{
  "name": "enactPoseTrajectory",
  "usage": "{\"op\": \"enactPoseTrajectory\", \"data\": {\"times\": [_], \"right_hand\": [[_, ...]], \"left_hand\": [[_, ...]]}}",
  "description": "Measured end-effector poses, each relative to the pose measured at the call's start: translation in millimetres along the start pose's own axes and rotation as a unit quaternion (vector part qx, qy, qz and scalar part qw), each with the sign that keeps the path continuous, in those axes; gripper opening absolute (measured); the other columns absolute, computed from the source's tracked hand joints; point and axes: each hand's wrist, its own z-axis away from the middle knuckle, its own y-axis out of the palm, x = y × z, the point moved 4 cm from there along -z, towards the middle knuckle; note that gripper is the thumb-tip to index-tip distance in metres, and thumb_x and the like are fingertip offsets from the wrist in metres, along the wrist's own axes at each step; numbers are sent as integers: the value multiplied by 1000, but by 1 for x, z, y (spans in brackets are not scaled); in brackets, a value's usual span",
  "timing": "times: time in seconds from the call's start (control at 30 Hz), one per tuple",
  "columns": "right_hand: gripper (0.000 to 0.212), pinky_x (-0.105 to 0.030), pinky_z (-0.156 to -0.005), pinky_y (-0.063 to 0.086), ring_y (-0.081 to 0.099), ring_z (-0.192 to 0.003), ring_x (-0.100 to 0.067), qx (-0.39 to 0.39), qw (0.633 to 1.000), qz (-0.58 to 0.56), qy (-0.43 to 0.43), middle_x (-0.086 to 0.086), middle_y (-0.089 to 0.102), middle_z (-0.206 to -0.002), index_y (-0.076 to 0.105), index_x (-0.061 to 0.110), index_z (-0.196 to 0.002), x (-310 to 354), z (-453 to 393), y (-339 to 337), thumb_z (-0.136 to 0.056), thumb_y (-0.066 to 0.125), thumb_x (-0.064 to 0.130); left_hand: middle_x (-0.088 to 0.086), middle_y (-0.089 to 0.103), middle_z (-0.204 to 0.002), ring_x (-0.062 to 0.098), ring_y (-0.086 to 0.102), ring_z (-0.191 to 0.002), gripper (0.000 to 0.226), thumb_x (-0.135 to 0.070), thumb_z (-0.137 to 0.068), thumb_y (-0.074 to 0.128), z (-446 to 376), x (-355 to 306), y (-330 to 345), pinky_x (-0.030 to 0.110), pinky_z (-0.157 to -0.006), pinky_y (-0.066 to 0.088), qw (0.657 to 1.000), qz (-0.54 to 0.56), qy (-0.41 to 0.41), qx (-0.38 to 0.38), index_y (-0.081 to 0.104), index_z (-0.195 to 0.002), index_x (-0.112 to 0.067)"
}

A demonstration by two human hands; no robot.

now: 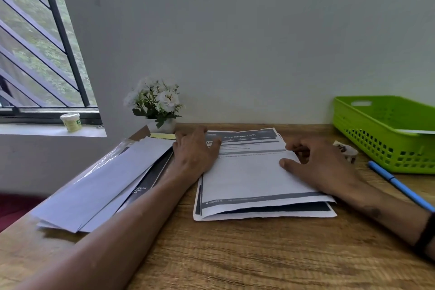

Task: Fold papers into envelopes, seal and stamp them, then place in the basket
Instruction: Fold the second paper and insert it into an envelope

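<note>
A small stack of printed papers (249,179) lies on the wooden desk (235,254) in front of me. My left hand (194,152) rests flat on the stack's far left corner, fingers spread. My right hand (317,162) lies on the right edge, thumb on the top sheet and fingers curled at its margin. Several white envelopes (101,186) lie fanned at the left over a dark spiral pad (146,186). A green plastic basket (386,132) stands at the far right, with a white sheet edge showing inside.
A blue pen (400,186) lies between the papers and the basket. A small crumpled item (346,148) sits by my right hand. A pot of white flowers (157,106) stands against the wall, yellow sticky notes (162,136) before it. A small tub (71,122) sits on the window sill.
</note>
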Motion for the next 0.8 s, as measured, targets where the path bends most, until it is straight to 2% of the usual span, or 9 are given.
{"op": "enactPoseTrajectory", "data": {"times": [0.1, 0.17, 0.3, 0.4, 0.5, 0.6, 0.67, 0.73, 0.8], "right_hand": [[42, -31, -92, 53, 66, -101, -6, 10, 999, -38, 6, 11, 70, -113, 70, 32, -118, 0, 0, -2, -81, 85, 42], [41, -27, -88, 54, 66, -98, -3, 18, 997, -77, 13, 10, 72, -110, 72, 30, -116, 0, -1, -3, -79, 89, 34], [40, -15, -79, 50, 66, -95, -1, 5, 991, -136, 15, 9, 71, -104, 72, 27, -109, 1, 0, -6, -76, 91, 18], [34, -27, -86, 58, 69, -92, -8, -6, 984, -176, 18, 5, 74, -100, 72, 29, -99, 0, -1, -7, -76, 91, 13], [28, -32, -86, 59, 73, -91, -14, -13, 981, -193, 16, 3, 76, -97, 73, 30, -95, -1, -2, -6, -78, 90, 16], [24, -23, -81, 55, 72, -91, -11, -24, 980, -198, 14, 5, 76, -96, 73, 28, -99, -1, -1, -6, -82, 87, 17], [23, -20, -80, 53, 71, -92, -8, -40, 980, -194, 12, 7, 75, -97, 72, 27, -100, 1, -1, -8, -84, 85, 17], [24, -22, -81, 54, 69, -93, -5, -59, 980, -190, 20, 9, 74, -98, 71, 28, -103, 2, 0, -10, -86, 83, 17], [28, -27, -83, 56, 68, -94, -3, -81, 978, -187, 30, 13, 71, -102, 68, 29, -110, 4, 1, -13, -87, 81, 20]], "left_hand": [[17, 59, -141, 39, 31, -146, 63, -63, -99, 52, 0, -3, 3, 53, -117, 30, 999, -38, 2, 18, 50, -146, -21], [15, 59, -141, 39, 31, -146, 65, -65, -96, 55, -1, -2, 3, 53, -118, 29, 999, -38, 3, 26, 49, -145, -24], [5, 68, -128, 34, 48, -134, 61, -59, -90, 69, -3, 2, -3, 54, -110, 43, 998, 65, 10, -11, 54, -140, -27], [-3, 70, -113, 25, 64, -114, 53, -43, -87, 79, -1, 6, -12, 53, -99, 54, 987, 151, 4, -61, 60, -133, -24], [-2, 71, -113, 17, 67, -99, 48, -28, -87, 80, 0, 6, -16, 38, -89, 58, 984, 160, 7, -73, 61, -132, -24], [-3, 70, -106, 0, 61, -82, 44, -19, -89, 78, 0, 3, -17, 8, -67, 44, 984, 158, 35, -80, 64, -131, -20], [-2, 74, -101, -5, 63, -79, 35, -17, -91, 76, 0, 0, -19, 2, -62, 42, 979, 173, 50, -92, 68, -126, -18], [-4, 78, -95, -2, 69, -78, 21, -17, -94, 74, -2, -2, -20, 9, -65, 54, 972, 210, 52, -93, 73, -115, -15], [-2, 79, -91, 9, 76, -81, 13, -18, -96, 72, -4, -3, -19, 31, -75, 65, 960, 268, 41, -72, 75, -108, -15]]}}
